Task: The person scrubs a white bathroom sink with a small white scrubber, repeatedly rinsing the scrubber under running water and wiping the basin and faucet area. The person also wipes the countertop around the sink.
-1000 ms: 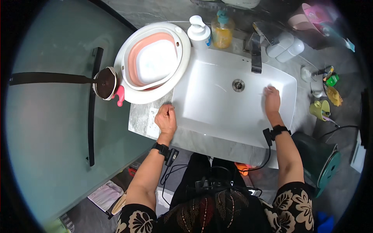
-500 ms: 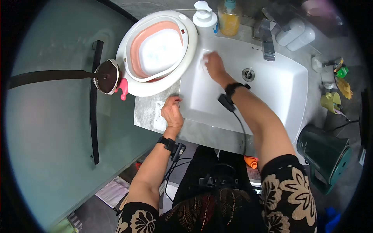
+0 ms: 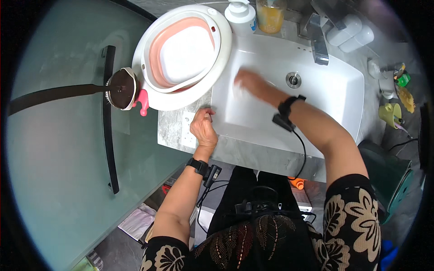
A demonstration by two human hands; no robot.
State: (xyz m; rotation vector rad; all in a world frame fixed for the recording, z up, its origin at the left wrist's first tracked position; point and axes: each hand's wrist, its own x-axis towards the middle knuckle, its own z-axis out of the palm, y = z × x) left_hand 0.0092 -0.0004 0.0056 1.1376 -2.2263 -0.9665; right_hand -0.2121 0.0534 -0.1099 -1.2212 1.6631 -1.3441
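My right hand (image 3: 251,84) is over the left part of the white sink (image 3: 266,119), its fingers smeared by motion. Something whitish shows faintly beneath it; I cannot tell what it is. At the sink's front left rim, my left hand (image 3: 204,128) rests on the grey counter (image 3: 170,128) with its fingers curled closed, and whatever might be inside them is hidden. Beyond that hand, a collapsible pink and white basin (image 3: 156,49) sits in a larger white basin (image 3: 199,97) on the counter.
A white pump bottle (image 3: 241,20) and a yellow soap bottle (image 3: 270,18) stand behind the sink, beside the faucet (image 3: 318,43). To the right are a yellow cup (image 3: 388,114) and a dark green kettle (image 3: 384,169). A glass door with a black handle (image 3: 110,131) is at left.
My right forearm has swung a little to the right, with the hand lower in the sink. The whole view has shifted slightly, and the left hand stays at the rim.
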